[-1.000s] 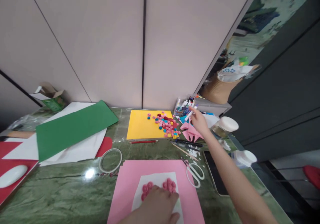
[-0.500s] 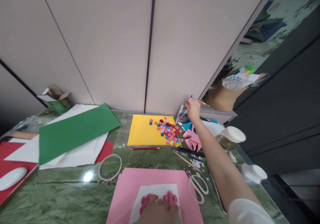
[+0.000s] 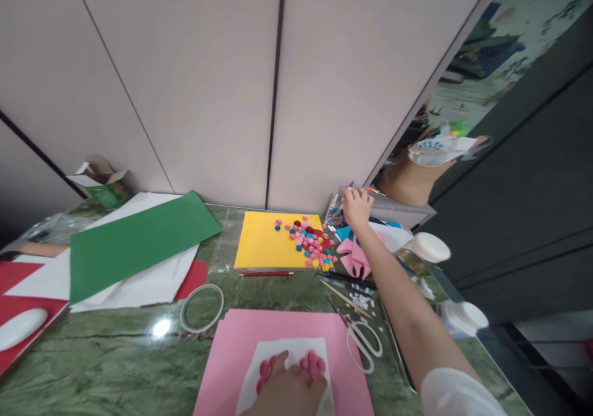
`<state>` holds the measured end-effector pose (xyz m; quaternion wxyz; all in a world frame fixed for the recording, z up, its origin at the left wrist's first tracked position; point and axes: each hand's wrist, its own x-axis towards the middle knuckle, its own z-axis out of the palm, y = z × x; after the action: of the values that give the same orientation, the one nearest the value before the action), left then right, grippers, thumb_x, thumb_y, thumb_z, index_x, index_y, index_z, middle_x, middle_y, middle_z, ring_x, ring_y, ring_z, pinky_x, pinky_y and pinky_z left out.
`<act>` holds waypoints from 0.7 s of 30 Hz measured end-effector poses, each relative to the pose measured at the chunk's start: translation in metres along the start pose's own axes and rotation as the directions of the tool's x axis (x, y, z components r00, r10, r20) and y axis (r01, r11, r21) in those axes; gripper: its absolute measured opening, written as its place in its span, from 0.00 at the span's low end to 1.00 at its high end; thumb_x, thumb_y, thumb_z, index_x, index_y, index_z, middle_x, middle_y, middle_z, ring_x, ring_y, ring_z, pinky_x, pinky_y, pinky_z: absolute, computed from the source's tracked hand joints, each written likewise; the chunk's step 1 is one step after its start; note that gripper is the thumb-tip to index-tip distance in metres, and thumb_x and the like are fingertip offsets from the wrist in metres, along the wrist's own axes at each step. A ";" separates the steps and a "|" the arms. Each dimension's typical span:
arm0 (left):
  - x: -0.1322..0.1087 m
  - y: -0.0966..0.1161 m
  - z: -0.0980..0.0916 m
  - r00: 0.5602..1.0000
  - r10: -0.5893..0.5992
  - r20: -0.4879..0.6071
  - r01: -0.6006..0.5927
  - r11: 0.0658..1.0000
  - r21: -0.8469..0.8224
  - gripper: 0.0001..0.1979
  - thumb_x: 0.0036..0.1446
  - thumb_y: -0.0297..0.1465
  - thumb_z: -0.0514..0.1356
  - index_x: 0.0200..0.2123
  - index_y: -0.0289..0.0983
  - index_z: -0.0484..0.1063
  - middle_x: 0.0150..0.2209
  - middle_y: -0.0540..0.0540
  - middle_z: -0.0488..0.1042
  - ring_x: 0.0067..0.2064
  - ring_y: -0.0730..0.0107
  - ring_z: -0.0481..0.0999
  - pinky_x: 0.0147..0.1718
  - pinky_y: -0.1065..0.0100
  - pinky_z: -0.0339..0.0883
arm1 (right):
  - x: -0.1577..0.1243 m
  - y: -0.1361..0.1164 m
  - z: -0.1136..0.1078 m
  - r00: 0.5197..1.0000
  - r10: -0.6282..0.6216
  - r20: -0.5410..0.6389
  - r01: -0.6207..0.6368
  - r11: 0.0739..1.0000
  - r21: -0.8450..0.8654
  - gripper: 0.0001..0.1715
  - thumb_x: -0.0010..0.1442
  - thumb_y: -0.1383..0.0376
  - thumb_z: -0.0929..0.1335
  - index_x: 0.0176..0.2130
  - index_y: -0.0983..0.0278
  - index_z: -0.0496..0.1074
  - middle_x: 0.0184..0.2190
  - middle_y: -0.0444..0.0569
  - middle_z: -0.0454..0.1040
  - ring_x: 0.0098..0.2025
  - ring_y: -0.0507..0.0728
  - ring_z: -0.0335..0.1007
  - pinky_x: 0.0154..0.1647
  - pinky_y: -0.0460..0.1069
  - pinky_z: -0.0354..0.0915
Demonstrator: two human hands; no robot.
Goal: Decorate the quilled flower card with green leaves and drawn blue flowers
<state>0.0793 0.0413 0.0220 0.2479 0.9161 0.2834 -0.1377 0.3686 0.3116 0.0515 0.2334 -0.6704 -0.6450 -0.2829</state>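
My left hand (image 3: 290, 391) lies on a white sheet (image 3: 319, 345), fingers spread, between two clusters of round pink pieces (image 3: 312, 364). The sheet rests on pink paper (image 3: 227, 354). At the back right, my right hand (image 3: 356, 208) has closed fingers over a clear box of pens (image 3: 334, 209). A purple-tipped marker (image 3: 351, 185) pokes up past the fingers; its lower part is hidden. Pink paper cut-outs (image 3: 354, 258) lie below that wrist. White-handled scissors (image 3: 364, 345) sit at the pink paper's right edge.
Yellow paper (image 3: 259, 240) carries several coloured buttons (image 3: 308, 240). A red pencil (image 3: 266, 274), a tape roll (image 3: 202, 308) and green card (image 3: 143, 240) lie on the green marbled table. White-lidded jars (image 3: 430, 247) stand right of my forearm. A woven basket (image 3: 412, 175) is at the back right.
My right hand has lowered slightly toward the pen box, and the purple tip shows lower. My left hand stays on the white sheet. The whole view has shifted a little.
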 end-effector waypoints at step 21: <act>-0.002 -0.004 0.012 0.994 0.054 -0.095 -0.048 0.997 0.066 0.23 0.57 0.30 0.53 0.57 0.35 0.58 0.44 0.33 0.74 0.42 0.53 0.76 0.48 0.38 0.58 | 0.003 0.014 -0.004 0.958 0.038 0.285 -0.051 0.998 0.038 0.24 0.61 0.68 0.56 0.56 0.56 0.61 0.36 0.51 0.75 0.33 0.56 0.68 0.35 0.49 0.57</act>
<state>0.0743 0.0372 0.0112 0.2080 0.9361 0.2670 -0.0959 0.3819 0.3104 0.0575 0.1596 -0.7131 -0.6626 -0.1639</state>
